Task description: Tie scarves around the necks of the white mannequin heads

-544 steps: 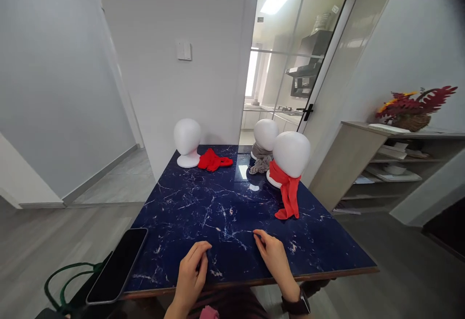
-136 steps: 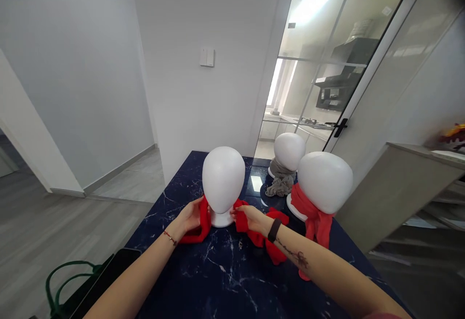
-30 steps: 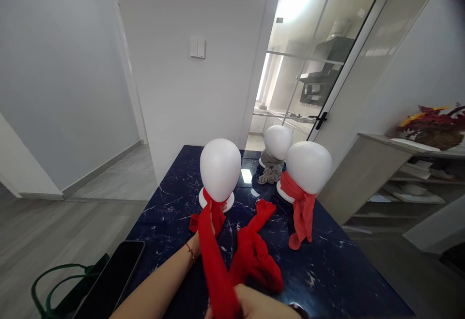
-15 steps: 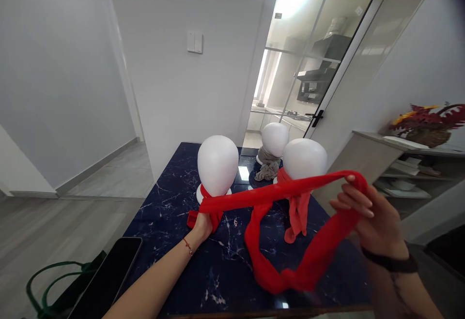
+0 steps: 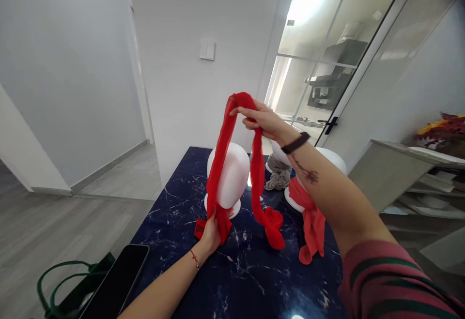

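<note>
A long red scarf (image 5: pixel 221 157) runs up from the base of a white mannequin head (image 5: pixel 235 174) and passes over my raised right hand (image 5: pixel 259 118). My right fingers grip the cloth above and just right of the head. From there the scarf's other end hangs down, bunching on the dark blue marbled table (image 5: pixel 240 280). At the neck of the head, my left hand (image 5: pixel 211 232) pinches the scarf, with a red tail lying beside it. Part of the neck wrap is hidden by my left hand.
Behind to the right stands a head with a grey scarf (image 5: pixel 279 173). Nearer is another head (image 5: pixel 332 158) with a coral scarf (image 5: pixel 313 227), partly behind my right forearm. A phone (image 5: pixel 116 280) and a green-handled bag (image 5: pixel 69 304) are at lower left. Shelves (image 5: pixel 407 174) stand at right.
My right hand has swung from the far right, up and left, carrying the scarf above the head. My left hand stays at the neck, still holding the cloth. The view has shifted slightly.
</note>
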Action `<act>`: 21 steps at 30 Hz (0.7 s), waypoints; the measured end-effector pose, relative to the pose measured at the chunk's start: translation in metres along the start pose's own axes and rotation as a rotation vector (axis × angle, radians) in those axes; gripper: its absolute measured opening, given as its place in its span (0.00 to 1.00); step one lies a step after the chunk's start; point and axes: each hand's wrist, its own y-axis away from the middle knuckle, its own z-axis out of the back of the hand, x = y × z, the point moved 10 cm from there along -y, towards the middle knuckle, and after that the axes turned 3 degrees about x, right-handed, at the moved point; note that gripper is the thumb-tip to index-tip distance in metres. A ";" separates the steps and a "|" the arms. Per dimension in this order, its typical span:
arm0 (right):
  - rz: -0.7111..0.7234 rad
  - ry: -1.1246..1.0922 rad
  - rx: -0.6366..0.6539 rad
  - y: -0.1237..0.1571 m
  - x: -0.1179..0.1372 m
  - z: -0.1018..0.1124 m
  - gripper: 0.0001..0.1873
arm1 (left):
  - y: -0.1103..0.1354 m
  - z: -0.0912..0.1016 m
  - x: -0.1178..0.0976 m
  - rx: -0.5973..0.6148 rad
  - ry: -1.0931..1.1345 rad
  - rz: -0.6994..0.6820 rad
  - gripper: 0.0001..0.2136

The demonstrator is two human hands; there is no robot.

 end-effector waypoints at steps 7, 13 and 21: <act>-0.383 -0.190 -0.162 -0.030 -0.173 0.042 0.02 | 0.003 -0.012 -0.004 0.072 0.108 -0.083 0.19; -0.589 -0.219 -0.388 0.042 -0.250 0.085 0.07 | 0.000 -0.010 -0.003 0.073 -0.048 -0.041 0.22; -0.622 -0.250 -0.361 0.145 -0.226 0.089 0.08 | 0.003 -0.006 -0.004 -0.010 -0.115 -0.030 0.19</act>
